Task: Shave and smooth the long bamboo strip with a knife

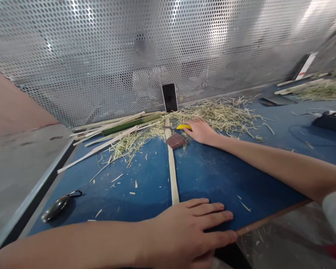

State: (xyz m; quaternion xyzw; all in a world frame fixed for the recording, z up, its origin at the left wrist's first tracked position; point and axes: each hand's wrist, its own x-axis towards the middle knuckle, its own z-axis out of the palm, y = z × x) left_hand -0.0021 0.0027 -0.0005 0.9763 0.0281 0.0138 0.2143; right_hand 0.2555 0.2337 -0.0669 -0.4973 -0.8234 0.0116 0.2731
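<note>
Lengthwise, a pale strip (173, 179) is running away from you across the blue table (210, 175); your left hand (192, 228), fingers spread, is covering its near end, while your right hand (200, 130), farther up, is gripping a yellow-handled knife (184, 127) crosswise.

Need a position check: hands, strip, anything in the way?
Left hand spread over near part of strip. Right hand holds yellow-handled knife across strip. Reddish block overlaps strip; shavings alongside.

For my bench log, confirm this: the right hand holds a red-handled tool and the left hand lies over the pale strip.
Wrong colour: the head view shows the right hand holding a yellow-handled tool. The rest stands.
</note>
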